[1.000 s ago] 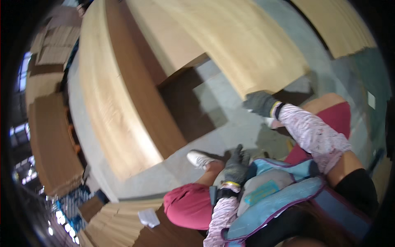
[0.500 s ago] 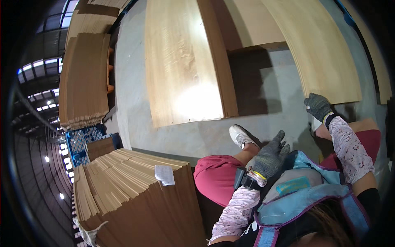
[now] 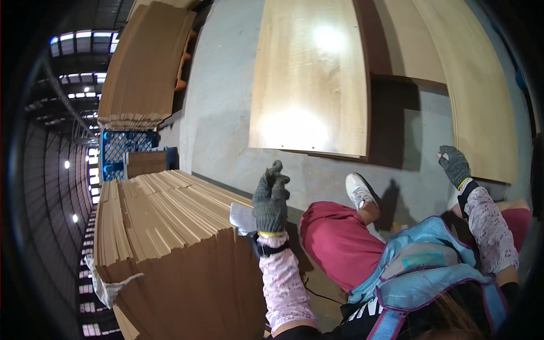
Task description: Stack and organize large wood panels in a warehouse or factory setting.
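My left hand (image 3: 271,195), in a grey knit glove, is raised beside the stack of brown cardboard sheets (image 3: 187,226). Its fingers point forward, loosely open with nothing in them, and it partly covers a white paper label (image 3: 242,219) on the stack's corner. My right hand (image 3: 455,165), also gloved, is at the near left corner of the pale wood-grain panels (image 3: 487,113). Its fingers are slightly bent and apart; no held thing shows, though light contact with the panel edge is hard to judge. Another stack of wood-grain panels (image 3: 310,85) lies ahead, between the hands.
More cardboard sheets (image 3: 144,68) stand at the far left, near a blue plastic crate-like lattice (image 3: 127,148). Grey floor (image 3: 218,107) runs between the stacks. My white shoe (image 3: 360,191) is just in front of the middle panels. White cloth or plastic (image 3: 107,286) hangs at the cardboard's left corner.
My left hand has swung from my lap leftward and forward to the cardboard stack's label. My right hand has loosened at the right panels' corner. The view has turned left.
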`<state>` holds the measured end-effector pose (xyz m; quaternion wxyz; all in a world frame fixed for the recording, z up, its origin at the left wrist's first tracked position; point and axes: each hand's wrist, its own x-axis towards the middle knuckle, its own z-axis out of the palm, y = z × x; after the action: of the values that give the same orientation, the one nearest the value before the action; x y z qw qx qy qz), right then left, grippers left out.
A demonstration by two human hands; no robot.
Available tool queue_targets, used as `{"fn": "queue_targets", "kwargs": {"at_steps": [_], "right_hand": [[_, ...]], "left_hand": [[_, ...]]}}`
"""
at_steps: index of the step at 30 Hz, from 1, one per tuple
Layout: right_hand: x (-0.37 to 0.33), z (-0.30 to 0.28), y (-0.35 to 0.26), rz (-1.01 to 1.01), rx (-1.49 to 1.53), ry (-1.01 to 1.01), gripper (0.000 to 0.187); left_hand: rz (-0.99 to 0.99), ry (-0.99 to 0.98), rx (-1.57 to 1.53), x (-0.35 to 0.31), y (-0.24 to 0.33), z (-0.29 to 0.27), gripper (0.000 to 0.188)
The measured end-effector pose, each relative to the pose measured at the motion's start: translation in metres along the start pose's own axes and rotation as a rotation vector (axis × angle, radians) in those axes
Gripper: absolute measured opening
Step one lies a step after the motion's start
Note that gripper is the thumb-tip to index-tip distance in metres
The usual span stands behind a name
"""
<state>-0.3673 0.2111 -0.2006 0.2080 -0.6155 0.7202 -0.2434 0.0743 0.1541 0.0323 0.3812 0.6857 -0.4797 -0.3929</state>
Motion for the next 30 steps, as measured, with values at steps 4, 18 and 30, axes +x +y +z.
{"fn": "queue_targets", "kwargs": {"at_steps": [4, 18, 30], "right_hand": [[0.028, 0.011, -0.084, -0.059, 0.324, -0.045, 0.024], [0.058, 0.052, -0.215, 0.302, 1.016, -0.385, 0.017], [0.042, 0.015, -0.193, 0.465, 1.048, -0.247, 0.021]], "left_hand": [[-0.011, 0.187, 0.018, 0.047, -0.066, -0.035, 0.030], [0.426, 0.607, 0.969, 0.184, -0.119, -0.013, 0.027], [0.239, 0.445, 0.866, 0.141, -0.096, 0.017, 0.025]]}}
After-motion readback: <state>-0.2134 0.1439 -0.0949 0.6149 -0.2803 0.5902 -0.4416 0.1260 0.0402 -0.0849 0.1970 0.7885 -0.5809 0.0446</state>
